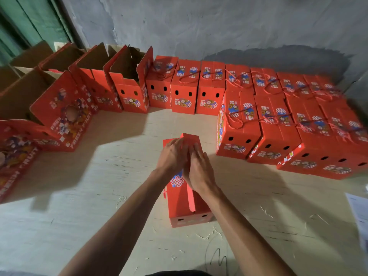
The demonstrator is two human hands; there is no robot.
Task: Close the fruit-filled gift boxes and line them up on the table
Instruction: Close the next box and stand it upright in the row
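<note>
Both hands (187,162), fingers seemingly flat, on red box (187,204) flaps (bare table (119,176) around).

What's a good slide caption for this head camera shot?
Both hands, left hand and right hand, press the top flaps of a red gift box together, closed boxes lined up behind.

surface: pale scuffed wooden table (111,176) | under the grip: red cardboard gift box (189,214) | right of it: closed red boxes (278,140) | left: open-flapped red boxes (83,96)
</note>
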